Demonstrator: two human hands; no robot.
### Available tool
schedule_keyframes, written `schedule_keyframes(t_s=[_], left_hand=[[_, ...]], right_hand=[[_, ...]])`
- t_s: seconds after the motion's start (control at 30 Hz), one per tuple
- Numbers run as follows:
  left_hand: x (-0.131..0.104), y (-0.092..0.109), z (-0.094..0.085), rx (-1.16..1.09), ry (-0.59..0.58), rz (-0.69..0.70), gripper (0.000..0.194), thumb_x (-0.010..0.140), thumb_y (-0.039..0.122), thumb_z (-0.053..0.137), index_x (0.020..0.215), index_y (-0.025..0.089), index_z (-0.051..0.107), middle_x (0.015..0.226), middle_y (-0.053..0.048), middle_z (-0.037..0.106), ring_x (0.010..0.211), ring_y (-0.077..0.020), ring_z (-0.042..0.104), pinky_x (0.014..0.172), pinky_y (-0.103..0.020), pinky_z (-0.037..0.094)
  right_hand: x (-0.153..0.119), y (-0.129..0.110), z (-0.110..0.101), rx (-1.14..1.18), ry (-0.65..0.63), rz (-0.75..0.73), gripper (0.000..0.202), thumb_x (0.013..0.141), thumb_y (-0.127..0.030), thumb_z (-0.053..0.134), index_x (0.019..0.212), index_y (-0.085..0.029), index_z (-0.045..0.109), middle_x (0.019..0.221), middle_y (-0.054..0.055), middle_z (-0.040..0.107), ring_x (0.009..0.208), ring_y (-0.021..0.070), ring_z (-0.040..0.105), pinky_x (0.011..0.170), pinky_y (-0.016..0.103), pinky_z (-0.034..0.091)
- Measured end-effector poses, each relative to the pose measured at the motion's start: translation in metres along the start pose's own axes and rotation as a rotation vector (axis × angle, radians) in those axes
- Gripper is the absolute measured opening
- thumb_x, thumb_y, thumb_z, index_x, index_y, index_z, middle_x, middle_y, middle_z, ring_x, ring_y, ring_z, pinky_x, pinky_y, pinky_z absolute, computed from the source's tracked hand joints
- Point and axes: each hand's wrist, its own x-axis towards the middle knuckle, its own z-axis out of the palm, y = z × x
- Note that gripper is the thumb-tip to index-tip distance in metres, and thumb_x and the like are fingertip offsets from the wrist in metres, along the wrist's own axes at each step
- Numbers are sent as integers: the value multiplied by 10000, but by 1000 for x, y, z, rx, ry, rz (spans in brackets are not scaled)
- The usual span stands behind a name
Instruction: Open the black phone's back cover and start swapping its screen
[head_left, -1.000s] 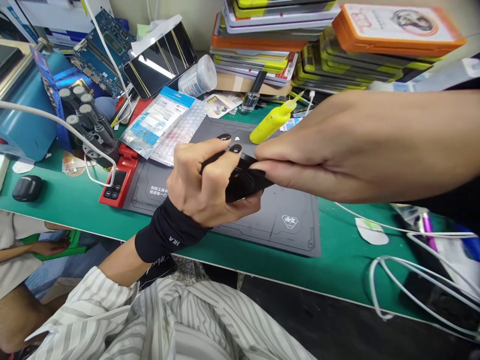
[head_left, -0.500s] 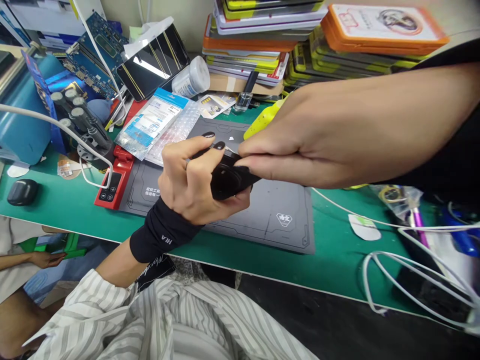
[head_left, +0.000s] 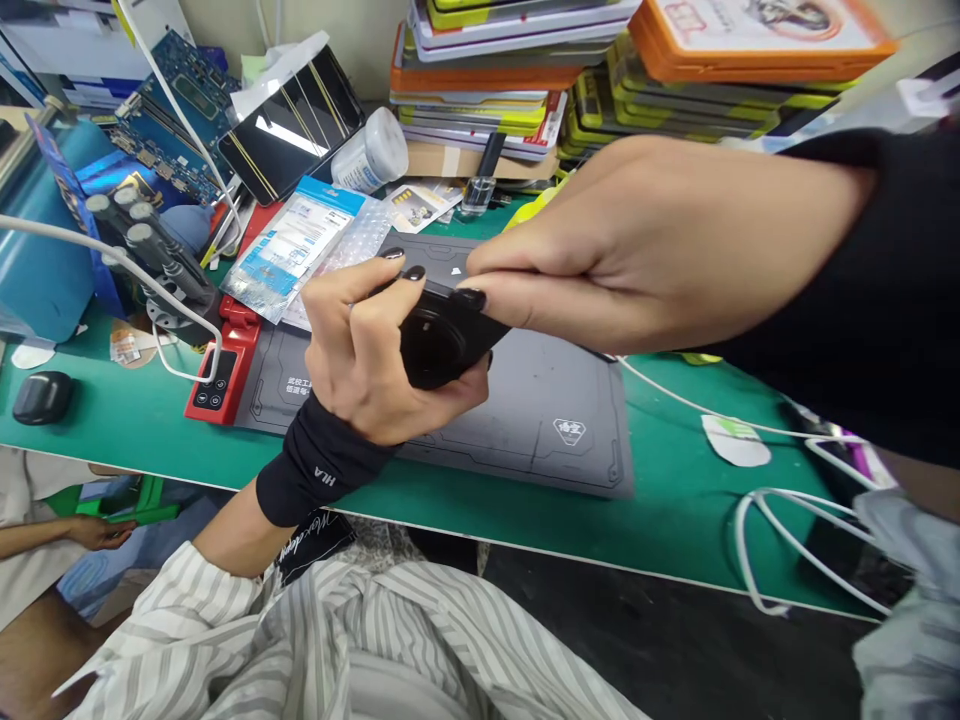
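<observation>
My left hand [head_left: 367, 360] is wrapped round a black phone [head_left: 435, 345], its dark-nailed fingertips over the upper edge. A large dark disc, apparently the round camera bump, faces up between the fingers. From the right, my right hand [head_left: 592, 260] pinches the phone's upper right edge with thumb and finger; what lies under those fingertips is hidden. Something bright yellow [head_left: 534, 205] shows in part behind my right hand, and I cannot tell whether it is held. Below both hands lies a grey work mat [head_left: 525, 420] with a small white scrap [head_left: 456, 271].
Red holder [head_left: 223, 385] at the mat's left edge, with a white cable across it. Behind are screwdrivers [head_left: 154, 250], a bubble-wrap packet [head_left: 300, 235], a white jar [head_left: 371, 150] and stacked cases [head_left: 480, 90]. White cables [head_left: 750, 540] lie right. Another person's hand [head_left: 101, 532] is lower left.
Both hands and the phone appear slightly further left and up, while the view has also shifted a little. The right thumb stays pressed at the phone's edge. More of the right sleeve shows.
</observation>
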Motion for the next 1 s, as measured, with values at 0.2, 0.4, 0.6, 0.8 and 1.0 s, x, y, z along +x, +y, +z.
schedule_keyframes(t_s=[0.2, 0.4, 0.6, 0.8, 1.0], left_hand=[[-2, 1, -1, -101, -165, -197, 505, 617, 545, 601, 979, 220, 461, 1087, -63, 502, 1079, -80, 493, 926, -309, 507], [1, -1, -3, -167, -214, -279, 540, 619, 550, 604, 994, 185, 470, 1114, -58, 496, 1114, -65, 483, 984, -278, 511], [6, -10, -8, -193, -238, -246, 653, 607, 582, 605, 1081, 159, 454, 1211, -73, 454, 1191, -74, 428, 1064, -270, 481], [7, -14, -12, -222, -281, -285, 693, 598, 646, 571, 1105, 191, 447, 1243, -71, 432, 1236, -100, 408, 1072, -292, 473], [12, -18, -15, -198, -323, -333, 720, 544, 595, 650, 1123, 214, 453, 1268, -46, 418, 1217, -93, 409, 1056, -283, 486]], right_hand=[[3, -6, 6, -69, 88, -6, 404, 720, -57, 635, 416, -111, 374, 379, -58, 226, 390, 0, 117, 394, 196, 116], [10, -9, 9, -113, 85, 25, 396, 761, -86, 592, 423, -109, 386, 369, -53, 238, 382, 5, 152, 439, 215, 160], [10, -15, 15, -101, 314, 72, 436, 796, -60, 510, 451, -108, 248, 399, -36, 175, 397, 24, 124, 432, 234, 156], [7, -10, 21, -18, 344, 141, 421, 873, -189, 459, 471, -118, 352, 443, -34, 248, 438, 19, 205, 466, 203, 177], [24, -18, 35, 214, 640, 332, 417, 869, -136, 454, 466, -144, 347, 432, -20, 270, 400, 48, 276, 407, 232, 199]])
